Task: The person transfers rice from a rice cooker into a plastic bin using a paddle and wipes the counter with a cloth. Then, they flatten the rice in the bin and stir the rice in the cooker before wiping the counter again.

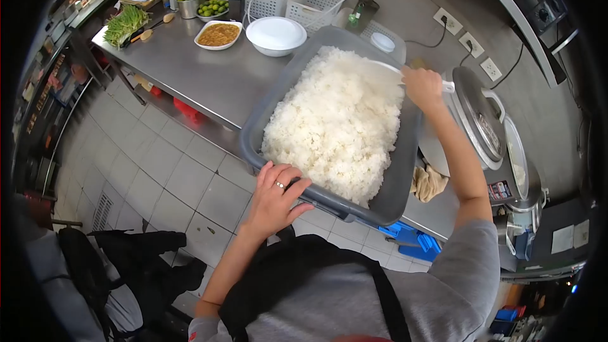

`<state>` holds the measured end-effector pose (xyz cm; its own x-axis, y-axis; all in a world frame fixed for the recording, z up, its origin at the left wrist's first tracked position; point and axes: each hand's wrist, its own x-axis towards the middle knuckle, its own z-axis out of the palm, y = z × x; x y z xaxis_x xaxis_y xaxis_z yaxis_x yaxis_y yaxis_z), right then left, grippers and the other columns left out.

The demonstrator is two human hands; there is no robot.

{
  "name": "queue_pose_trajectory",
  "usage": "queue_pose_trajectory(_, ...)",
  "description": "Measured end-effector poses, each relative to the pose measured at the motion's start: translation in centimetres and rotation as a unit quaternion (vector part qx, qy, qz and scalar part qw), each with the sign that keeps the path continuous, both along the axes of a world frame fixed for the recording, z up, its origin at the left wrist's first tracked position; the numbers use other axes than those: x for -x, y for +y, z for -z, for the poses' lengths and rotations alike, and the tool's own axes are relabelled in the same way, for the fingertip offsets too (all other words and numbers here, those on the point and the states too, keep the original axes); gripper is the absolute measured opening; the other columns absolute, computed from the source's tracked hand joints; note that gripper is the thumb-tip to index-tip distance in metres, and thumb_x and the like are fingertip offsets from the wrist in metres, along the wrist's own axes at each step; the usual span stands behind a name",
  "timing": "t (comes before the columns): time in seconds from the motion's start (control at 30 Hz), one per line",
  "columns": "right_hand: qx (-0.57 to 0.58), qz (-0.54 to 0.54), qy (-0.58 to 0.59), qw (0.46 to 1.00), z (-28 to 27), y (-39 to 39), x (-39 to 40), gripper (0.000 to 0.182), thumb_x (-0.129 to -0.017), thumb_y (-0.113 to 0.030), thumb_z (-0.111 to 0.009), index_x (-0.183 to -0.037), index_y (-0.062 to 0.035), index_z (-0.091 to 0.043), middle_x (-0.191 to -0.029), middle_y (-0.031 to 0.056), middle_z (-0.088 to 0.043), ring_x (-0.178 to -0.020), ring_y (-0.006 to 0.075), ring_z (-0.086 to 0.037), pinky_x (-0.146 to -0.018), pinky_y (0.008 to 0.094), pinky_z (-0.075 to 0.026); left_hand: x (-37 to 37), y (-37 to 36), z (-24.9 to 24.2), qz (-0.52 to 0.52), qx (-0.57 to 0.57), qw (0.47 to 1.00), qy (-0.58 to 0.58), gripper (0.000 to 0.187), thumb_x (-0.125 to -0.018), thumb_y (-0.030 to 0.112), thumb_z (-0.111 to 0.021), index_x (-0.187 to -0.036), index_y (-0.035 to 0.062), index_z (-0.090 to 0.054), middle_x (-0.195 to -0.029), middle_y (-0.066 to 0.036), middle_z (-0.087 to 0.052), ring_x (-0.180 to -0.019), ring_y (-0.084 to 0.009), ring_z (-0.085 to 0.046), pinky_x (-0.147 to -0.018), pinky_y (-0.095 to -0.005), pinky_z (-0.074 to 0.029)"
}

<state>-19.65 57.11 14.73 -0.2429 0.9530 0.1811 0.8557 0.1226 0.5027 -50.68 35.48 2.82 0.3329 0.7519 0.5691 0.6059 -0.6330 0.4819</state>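
Observation:
A deep grey plastic tub (253,128) heaped with cooked white rice (332,126) stands on the steel counter, its near end over the front edge. My left hand (277,199), a ring on one finger, grips the tub's near rim at the left corner. My right hand (423,88) is closed round the handle of a white rice paddle (448,87) above the far right side of the tub. The paddle's blade lies against the top of the rice and partly blends into it.
Left along the counter (171,57) are a white lidded bowl (276,33), a dish of brown food (218,35), limes (213,7) and green stalks (125,26). A large lidded pot (478,114) and a cloth (429,183) are right of the tub. Another person (114,272) is at lower left.

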Motion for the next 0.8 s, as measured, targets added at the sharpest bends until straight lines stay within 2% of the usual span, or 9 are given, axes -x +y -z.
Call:
queue_pose_trajectory(0.1,-0.013,-0.057,-0.044,0.997,3.3,4.7,1.5,0.015,-0.082,-0.021,-0.047,-0.082,-0.0185,-0.061,-0.076,0.0054,-0.065,-0.074,0.0228,-0.064,-0.063,0.0387,-0.044,0.2,0.0,-0.2,0.011,0.004,1.000,-0.006,0.047,-0.060,0.033,-0.073,-0.099,0.0126,-0.058,-0.102,-0.004,-0.052,-0.103,-0.0259,-0.046,-0.094,-0.0492,-0.030)
queue_pose_trajectory(0.2,-0.048,-0.047,0.018,0.998,6.5,9.6,4.4,0.016,-0.082,-0.020,-0.047,-0.079,-0.0183,-0.062,-0.075,0.0049,-0.065,-0.075,0.0230,-0.064,-0.064,0.0381,-0.043,0.1,0.1,-0.2,0.001,0.004,1.000,-0.005,0.046,-0.060,0.033,-0.074,-0.098,0.0128,-0.058,-0.101,-0.004,-0.052,-0.102,-0.0252,-0.047,-0.094,-0.0490,-0.030)
queue_pose_trajectory(0.3,-0.062,-0.069,-0.026,0.995,7.3,11.8,5.9,0.015,-0.081,-0.019,-0.048,-0.078,-0.0188,-0.063,-0.075,0.0050,-0.064,-0.077,0.0225,-0.064,-0.062,0.0376,-0.044,0.0,-0.2,0.2,-0.004,0.002,1.000,-0.009,0.045,-0.060,0.033,-0.073,-0.097,0.0130,-0.059,-0.101,-0.004,-0.052,-0.102,-0.0249,-0.047,-0.094,-0.0488,-0.030)
queue_pose_trajectory(0.4,-0.052,-0.094,-0.091,0.990,2.0,10.9,6.1,0.016,-0.081,-0.020,-0.048,-0.075,-0.0193,-0.062,-0.072,0.0027,-0.063,-0.072,0.0209,-0.063,-0.062,0.0396,-0.045,0.0,0.2,0.3,-0.005,-0.002,1.000,-0.005,0.046,-0.059,0.034,-0.073,-0.098,0.0134,-0.059,-0.101,-0.003,-0.053,-0.101,-0.0251,-0.047,-0.094,-0.0487,-0.030)
queue_pose_trajectory(0.5,-0.045,-0.106,-0.075,0.990,-1.9,10.5,5.7,0.012,-0.081,-0.019,-0.048,-0.082,-0.0189,-0.060,-0.075,0.0013,-0.063,-0.073,0.0196,-0.063,-0.061,0.0370,-0.046,0.0,0.1,0.4,-0.006,-0.011,1.000,-0.007,0.046,-0.060,0.034,-0.072,-0.098,0.0137,-0.059,-0.101,-0.003,-0.052,-0.101,-0.0247,-0.047,-0.094,-0.0480,-0.030)
queue_pose_trajectory(0.6,-0.006,-0.134,-0.197,0.971,2.4,10.4,2.7,0.012,-0.081,-0.017,-0.049,-0.091,-0.0197,-0.056,-0.072,0.0004,-0.063,-0.068,0.0199,-0.064,-0.057,0.0351,-0.047,0.2,0.2,0.1,-0.005,-0.016,1.000,0.004,0.045,-0.061,0.035,-0.071,-0.099,0.0136,-0.058,-0.102,-0.003,-0.051,-0.103,-0.0232,-0.046,-0.094,-0.0464,-0.031)
queue_pose_trajectory(0.67,0.033,-0.112,-0.181,0.977,4.3,8.8,-0.8,0.017,-0.080,-0.016,-0.051,-0.096,-0.0210,-0.053,-0.069,0.0002,-0.062,-0.066,0.0202,-0.064,-0.054,0.0336,-0.047,0.2,0.1,0.1,-0.005,-0.007,1.000,0.004,0.045,-0.061,0.035,-0.071,-0.099,0.0134,-0.058,-0.102,-0.003,-0.051,-0.102,-0.0231,-0.046,-0.094,-0.0464,-0.031)
queue_pose_trajectory(0.73,0.027,-0.086,-0.205,0.975,4.3,6.9,-4.0,0.015,-0.080,-0.017,-0.050,-0.094,-0.0198,-0.053,-0.070,0.0017,-0.063,-0.066,0.0204,-0.064,-0.054,0.0339,-0.047,0.3,0.2,0.2,0.004,-0.010,1.000,-0.006,0.044,-0.062,0.035,-0.070,-0.099,0.0134,-0.058,-0.102,-0.003,-0.051,-0.103,-0.0232,-0.045,-0.094,-0.0460,-0.031)
queue_pose_trajectory(0.8,0.042,0.000,-0.218,0.975,2.3,5.3,-4.6,0.015,-0.082,-0.018,-0.049,-0.094,-0.0169,-0.057,-0.077,0.0033,-0.065,-0.072,0.0237,-0.065,-0.060,0.0366,-0.050,0.5,0.2,0.1,0.007,-0.015,1.000,-0.012,0.044,-0.062,0.034,-0.070,-0.098,0.0132,-0.058,-0.102,-0.003,-0.051,-0.103,-0.0232,-0.045,-0.094,-0.0455,-0.032)
